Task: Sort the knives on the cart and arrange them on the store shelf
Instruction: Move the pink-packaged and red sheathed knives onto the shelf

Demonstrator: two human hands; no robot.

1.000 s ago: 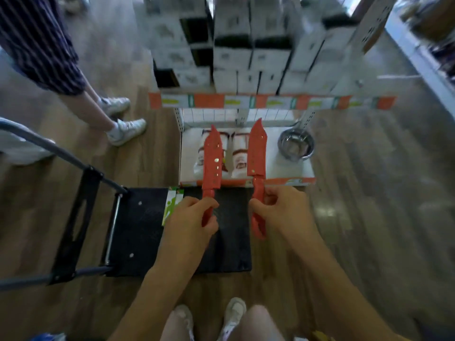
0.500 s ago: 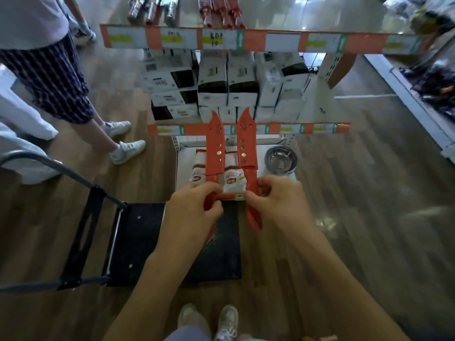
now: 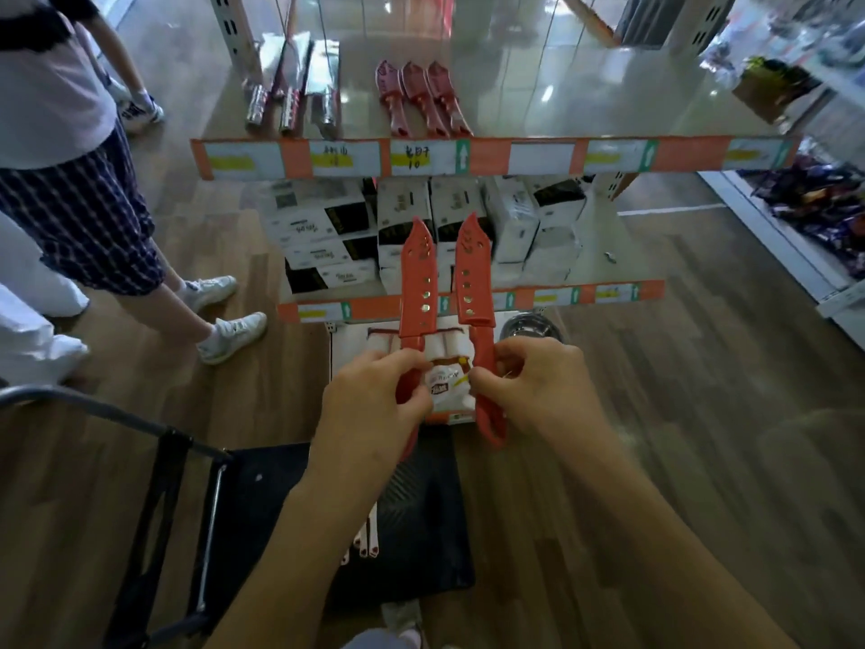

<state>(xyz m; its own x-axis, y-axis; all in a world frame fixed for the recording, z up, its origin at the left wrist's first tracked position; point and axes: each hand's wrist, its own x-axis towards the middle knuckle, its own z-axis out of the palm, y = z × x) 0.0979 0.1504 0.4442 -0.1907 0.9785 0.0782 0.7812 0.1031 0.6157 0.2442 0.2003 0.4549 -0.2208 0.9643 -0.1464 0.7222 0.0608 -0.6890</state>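
My left hand [image 3: 370, 405] grips the handle of a red sheathed knife [image 3: 418, 283], and my right hand [image 3: 533, 386] grips a second red sheathed knife [image 3: 472, 274]. Both knives point up and away, side by side, in front of the middle shelf. On the top glass shelf [image 3: 561, 105] lie three more red knives [image 3: 421, 98] in a row. To their left lie several silver cleavers [image 3: 299, 93]. The black cart platform [image 3: 290, 517] sits below my arms with a few white packaged items [image 3: 367, 538] on it.
A person in checked shorts [image 3: 89, 217] stands at the left beside the shelves. White boxes [image 3: 421, 227] fill the middle shelf. The bottom shelf holds white packets [image 3: 444, 363] and a steel bowl [image 3: 533, 323]. Another display [image 3: 819, 213] runs along the right. The cart handle [image 3: 93, 409] rises at left.
The view has tilted up, and the top shelf with its knives has come into sight. Both hands have lifted the two red knives higher and closer together.
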